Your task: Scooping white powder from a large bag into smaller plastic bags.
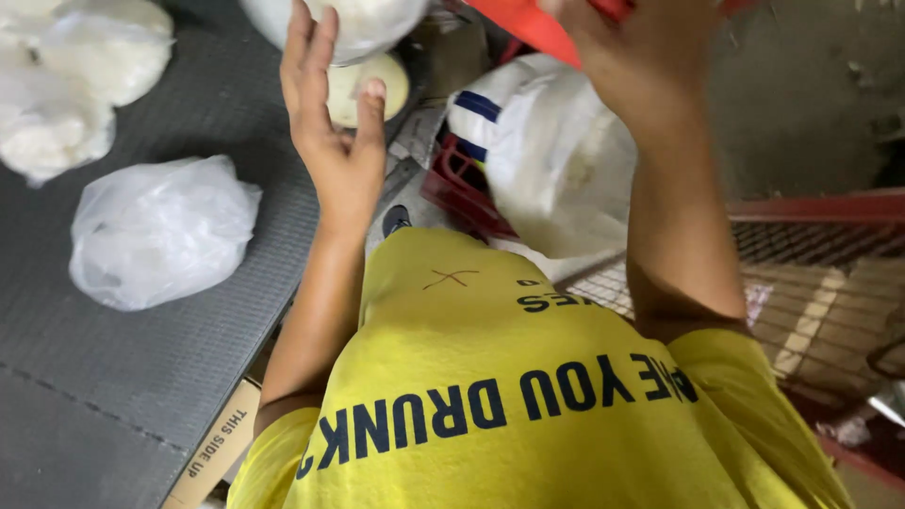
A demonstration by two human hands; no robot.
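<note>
My left hand (332,123) is raised with its palm toward me and its fingers apart, holding nothing. Its fingertips reach the underside of a clear plastic bag of white stuff (363,24) at the top edge. Just behind the thumb lies a pale round disc (382,90). My right hand (633,52) is lifted at the top right and grips the edge of a red plastic thing (528,24), mostly cut off by the frame. My yellow shirt (490,377) fills the bottom of the view.
A dark grey ribbed mat (141,377) on the left bears several plastic bags of white stuff, one of them a crumpled bag (160,231). A white sack with blue stripes (556,151) sits in a red crate (457,184). Red-framed metal mesh (811,273) lies at the right, a cardboard box (217,448) low left.
</note>
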